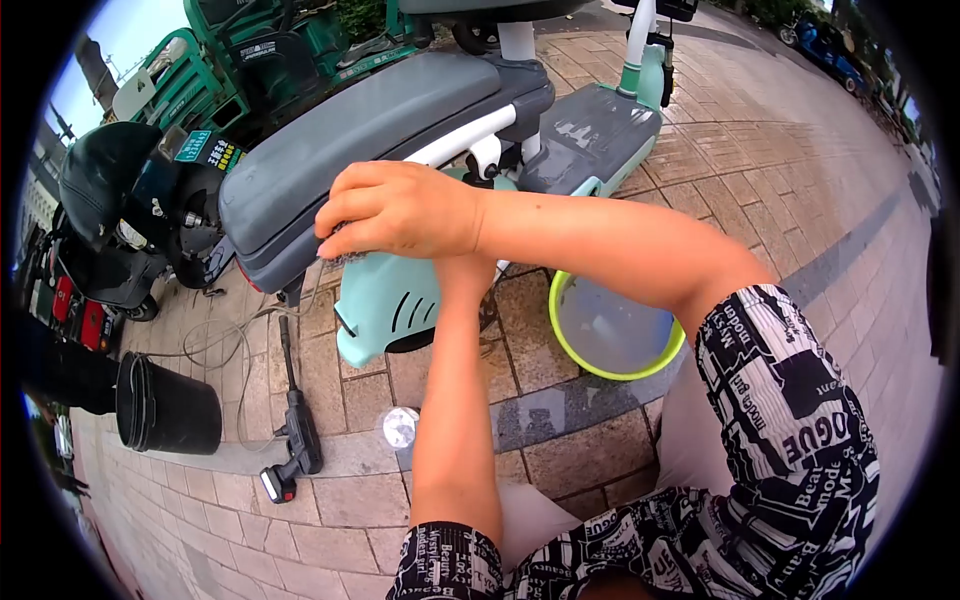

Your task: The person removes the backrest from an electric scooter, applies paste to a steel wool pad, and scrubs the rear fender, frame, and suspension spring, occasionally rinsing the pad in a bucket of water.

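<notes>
My right hand [395,210] is at the side of the grey seat [370,120] of an electric scooter, its fingers curled. A bit of grey, rough-looking material shows under the fingers, too small to name. My right forearm crosses over my left wrist [465,275]. My left hand reaches up behind the right one, and its fingers are hidden. Just below both hands is the scooter's mint-green rear body panel [385,300], with dark slots. A white frame tube [465,137] runs beside the seat, and the grey footboard [590,135] lies farther ahead.
A lime-rimmed basin [620,372] of cloudy water stands by my knees. On the brick paving lie a cordless pressure washer gun [298,440], its hose [240,345] and a clear round item [399,428]. A black bucket [168,405] stands left; parked vehicles [130,190] are behind.
</notes>
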A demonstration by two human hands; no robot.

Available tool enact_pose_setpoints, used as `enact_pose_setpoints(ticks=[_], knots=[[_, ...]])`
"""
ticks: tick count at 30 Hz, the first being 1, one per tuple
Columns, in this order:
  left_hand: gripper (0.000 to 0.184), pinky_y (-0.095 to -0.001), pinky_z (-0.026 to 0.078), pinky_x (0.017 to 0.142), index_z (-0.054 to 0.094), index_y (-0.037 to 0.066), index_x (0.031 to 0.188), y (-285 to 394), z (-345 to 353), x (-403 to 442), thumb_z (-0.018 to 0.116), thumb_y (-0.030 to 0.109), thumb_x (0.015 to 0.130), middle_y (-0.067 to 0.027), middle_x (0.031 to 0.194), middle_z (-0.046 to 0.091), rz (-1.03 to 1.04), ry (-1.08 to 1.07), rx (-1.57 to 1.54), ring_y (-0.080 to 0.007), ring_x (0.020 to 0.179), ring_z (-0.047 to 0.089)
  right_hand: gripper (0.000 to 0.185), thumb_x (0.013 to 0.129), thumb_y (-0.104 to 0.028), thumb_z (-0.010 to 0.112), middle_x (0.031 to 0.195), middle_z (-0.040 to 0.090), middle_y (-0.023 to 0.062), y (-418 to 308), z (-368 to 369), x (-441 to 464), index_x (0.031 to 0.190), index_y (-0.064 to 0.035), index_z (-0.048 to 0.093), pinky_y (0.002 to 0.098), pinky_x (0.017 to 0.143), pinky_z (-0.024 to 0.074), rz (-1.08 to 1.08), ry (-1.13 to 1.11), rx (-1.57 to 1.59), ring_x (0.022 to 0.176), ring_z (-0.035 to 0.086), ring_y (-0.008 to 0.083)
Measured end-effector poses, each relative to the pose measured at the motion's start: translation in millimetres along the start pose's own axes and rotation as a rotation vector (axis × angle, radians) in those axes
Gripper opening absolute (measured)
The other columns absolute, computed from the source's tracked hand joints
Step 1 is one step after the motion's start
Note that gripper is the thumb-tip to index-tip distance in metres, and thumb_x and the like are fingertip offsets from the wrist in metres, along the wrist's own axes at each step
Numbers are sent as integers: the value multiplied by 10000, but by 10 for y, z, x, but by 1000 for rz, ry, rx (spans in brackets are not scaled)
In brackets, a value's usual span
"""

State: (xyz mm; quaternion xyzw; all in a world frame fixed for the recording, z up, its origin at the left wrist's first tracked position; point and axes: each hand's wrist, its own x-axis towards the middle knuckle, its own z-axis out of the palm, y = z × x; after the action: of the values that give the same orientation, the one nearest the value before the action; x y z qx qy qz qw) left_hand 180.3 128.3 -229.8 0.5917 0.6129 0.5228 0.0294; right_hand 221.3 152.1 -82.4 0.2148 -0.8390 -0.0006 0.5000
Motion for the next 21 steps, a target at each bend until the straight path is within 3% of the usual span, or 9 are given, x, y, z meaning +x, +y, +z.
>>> enact_pose_setpoints(ticks=[1, 4, 5, 10, 12, 16, 18, 20, 21], knots=[[423, -480, 440, 969, 549, 10, 1286, 24, -19, 8, 618, 235, 933, -233, 1245, 610, -34, -47, 43, -427, 1176, 545, 233, 788, -104, 677, 1074, 656, -49, 5, 69, 62, 1005, -177, 718, 318, 792, 555, -73, 27, -46, 997, 608, 198], [485, -492, 435, 971, 505, -8, 1313, 90, -87, 63, 665, 163, 888, -247, 1258, 591, -88, -138, 237, -442, 1163, 546, 287, 750, -59, 697, 1075, 655, -39, 210, -304, -239, 1014, -170, 720, 329, 816, 546, 21, -74, -33, 1001, 602, 211], [541, -516, 452, 909, 413, -40, 1306, 181, -59, 43, 670, 75, 844, -291, 1220, 548, -34, 28, 151, -479, 1091, 543, 336, 720, -29, 709, 1077, 656, -30, 283, -536, -447, 1026, -167, 724, 339, 843, 536, 119, -110, -121, 1010, 599, 223], [565, -508, 445, 931, 398, -40, 1314, 126, 31, 44, 662, 31, 819, -288, 1216, 540, -65, 12, 110, -477, 1100, 538, 400, 701, 34, 727, 1097, 670, 9, 669, -1589, -1569, 1045, -170, 740, 362, 901, 512, 620, -114, -554, 1049, 593, 265], [566, -507, 445, 933, 400, -40, 1316, 129, 50, 41, 662, 29, 818, -288, 1221, 538, -48, 20, 116, -476, 1102, 538, 375, 721, 3, 737, 1091, 670, 12, 626, -1439, -1352, 1059, -161, 744, 363, 913, 505, 559, -42, -482, 1056, 589, 257], [554, -505, 441, 938, 414, -45, 1311, 136, 17, 52, 653, 22, 816, -290, 1217, 538, -66, 32, 77, -477, 1107, 540, 493, 639, 68, 710, 1105, 639, -10, 296, -675, -590, 1077, -158, 716, 352, 904, 495, 261, -23, -49, 1037, 567, 244], [531, -500, 444, 932, 425, -51, 1297, 158, -1, 63, 638, 14, 815, -290, 1207, 541, -21, 44, 61, -480, 1096, 543, 490, 639, 73, 704, 1103, 639, -16, 322, -613, -565, 1073, -153, 710, 355, 893, 501, 234, -25, -20, 1028, 567, 241], [516, -498, 444, 931, 435, -57, 1281, 139, 8, 81, 630, 11, 808, -288, 1196, 546, -121, -9, -4, -479, 1090, 545, 480, 645, 72, 703, 1097, 638, -16, 398, -790, -758, 1068, -156, 711, 353, 890, 499, 273, -38, -104, 1019, 568, 243], [524, -499, 444, 930, 430, -57, 1284, 108, 33, 74, 630, 13, 806, -287, 1194, 546, -122, -4, 14, -476, 1089, 544, 374, 698, -1, 740, 1057, 649, -27, 468, -933, -956, 1026, -180, 731, 336, 873, 521, 337, -45, -264, 1014, 581, 235]])
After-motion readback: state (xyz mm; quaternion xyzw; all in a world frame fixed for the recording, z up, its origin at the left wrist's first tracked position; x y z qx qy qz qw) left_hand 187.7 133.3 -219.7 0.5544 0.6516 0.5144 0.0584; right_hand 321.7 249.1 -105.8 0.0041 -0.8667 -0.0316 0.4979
